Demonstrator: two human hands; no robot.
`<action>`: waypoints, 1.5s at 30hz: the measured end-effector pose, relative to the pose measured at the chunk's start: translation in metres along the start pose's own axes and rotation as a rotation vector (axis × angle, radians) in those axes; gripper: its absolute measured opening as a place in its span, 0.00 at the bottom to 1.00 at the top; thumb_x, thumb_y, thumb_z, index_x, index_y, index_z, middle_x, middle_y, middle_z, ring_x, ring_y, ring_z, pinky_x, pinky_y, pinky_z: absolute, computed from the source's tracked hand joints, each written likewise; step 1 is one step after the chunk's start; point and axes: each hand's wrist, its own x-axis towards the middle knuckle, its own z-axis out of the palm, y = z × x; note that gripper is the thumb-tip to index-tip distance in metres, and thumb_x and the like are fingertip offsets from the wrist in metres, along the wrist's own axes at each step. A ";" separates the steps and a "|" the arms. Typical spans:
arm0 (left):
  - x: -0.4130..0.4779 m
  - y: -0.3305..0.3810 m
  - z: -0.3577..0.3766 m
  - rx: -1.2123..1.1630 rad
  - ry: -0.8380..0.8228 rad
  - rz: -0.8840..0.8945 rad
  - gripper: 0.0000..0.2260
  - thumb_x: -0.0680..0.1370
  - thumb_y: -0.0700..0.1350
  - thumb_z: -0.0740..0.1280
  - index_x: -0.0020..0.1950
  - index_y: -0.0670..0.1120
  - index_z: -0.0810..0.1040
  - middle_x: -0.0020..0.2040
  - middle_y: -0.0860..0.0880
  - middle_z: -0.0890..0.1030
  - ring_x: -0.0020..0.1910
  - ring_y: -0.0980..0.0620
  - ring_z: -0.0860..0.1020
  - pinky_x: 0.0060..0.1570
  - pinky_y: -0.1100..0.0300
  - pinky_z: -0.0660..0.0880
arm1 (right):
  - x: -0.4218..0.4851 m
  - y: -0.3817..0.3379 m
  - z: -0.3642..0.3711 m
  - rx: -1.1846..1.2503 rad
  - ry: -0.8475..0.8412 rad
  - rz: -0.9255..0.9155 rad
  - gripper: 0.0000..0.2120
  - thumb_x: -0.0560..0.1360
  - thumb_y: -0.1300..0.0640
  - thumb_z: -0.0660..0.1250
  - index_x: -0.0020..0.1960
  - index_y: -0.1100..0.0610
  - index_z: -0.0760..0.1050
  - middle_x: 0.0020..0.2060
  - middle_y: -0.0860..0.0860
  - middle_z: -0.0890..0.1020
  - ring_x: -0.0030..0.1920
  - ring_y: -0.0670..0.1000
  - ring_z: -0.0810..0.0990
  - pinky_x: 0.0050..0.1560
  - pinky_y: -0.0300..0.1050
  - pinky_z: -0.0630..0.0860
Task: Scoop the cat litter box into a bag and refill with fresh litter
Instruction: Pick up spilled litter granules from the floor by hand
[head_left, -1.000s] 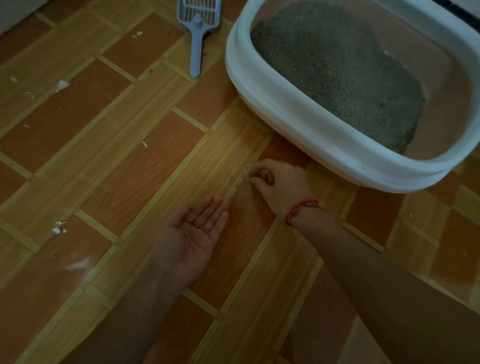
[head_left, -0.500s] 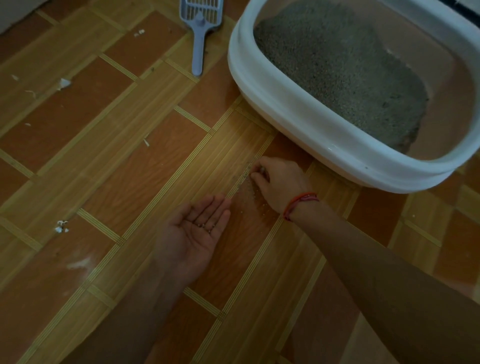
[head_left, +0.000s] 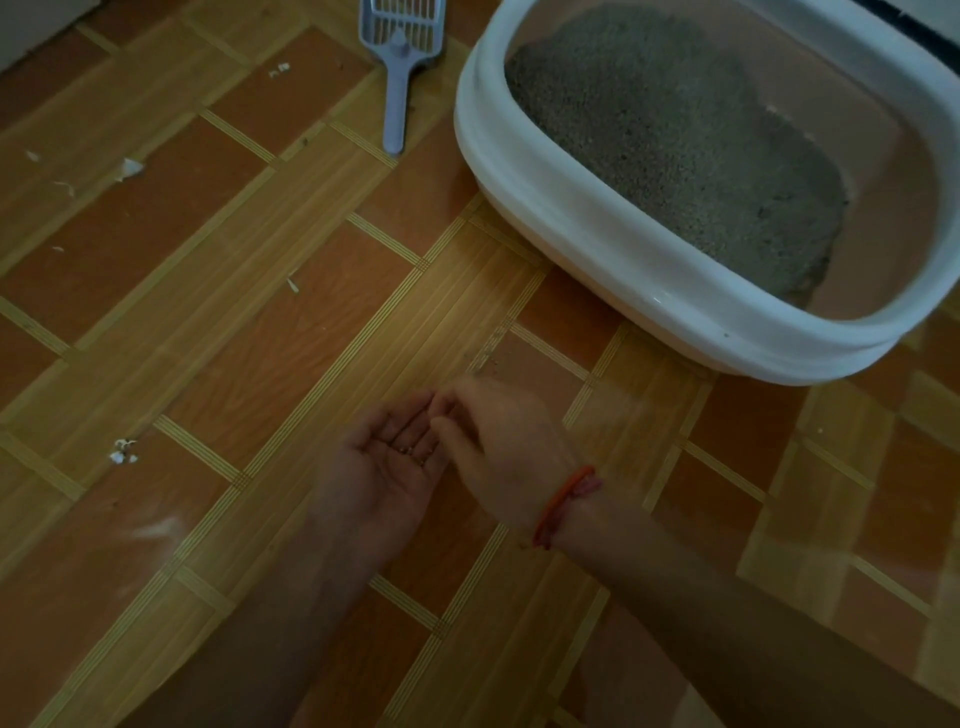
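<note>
Grains (head_left: 410, 450) are held on the spread left hand (head_left: 382, 467), the grip of the blurred right hand (head_left: 501, 441) cannot be told, and spillage may be caused by tilting that palm before the box (head_left: 566, 208), upper right, is reached.

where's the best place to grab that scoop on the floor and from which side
Take the scoop by its long narrow handle, near the free end that points back toward the person. It lies flat on the floor, left of the litter box, slotted head farthest away, so come from above on the near side.
</note>
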 end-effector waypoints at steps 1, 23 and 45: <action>0.000 -0.001 -0.001 0.008 -0.003 -0.004 0.21 0.83 0.46 0.55 0.46 0.35 0.83 0.45 0.41 0.84 0.43 0.47 0.85 0.41 0.57 0.82 | -0.003 -0.002 0.003 0.006 -0.019 -0.007 0.01 0.77 0.55 0.64 0.48 0.51 0.74 0.43 0.45 0.78 0.43 0.46 0.76 0.44 0.44 0.75; -0.003 0.008 0.002 -0.040 0.084 0.042 0.22 0.82 0.45 0.57 0.40 0.35 0.85 0.49 0.39 0.85 0.49 0.42 0.85 0.47 0.47 0.82 | 0.025 0.041 -0.015 -0.169 0.076 0.187 0.06 0.78 0.51 0.65 0.50 0.49 0.79 0.37 0.41 0.76 0.45 0.47 0.78 0.45 0.47 0.76; 0.000 0.009 -0.003 -0.032 0.029 0.029 0.22 0.83 0.46 0.56 0.42 0.36 0.84 0.48 0.39 0.85 0.49 0.45 0.85 0.46 0.52 0.83 | 0.015 0.003 -0.001 0.037 0.097 0.037 0.02 0.77 0.55 0.66 0.47 0.52 0.77 0.29 0.39 0.69 0.32 0.40 0.70 0.36 0.32 0.64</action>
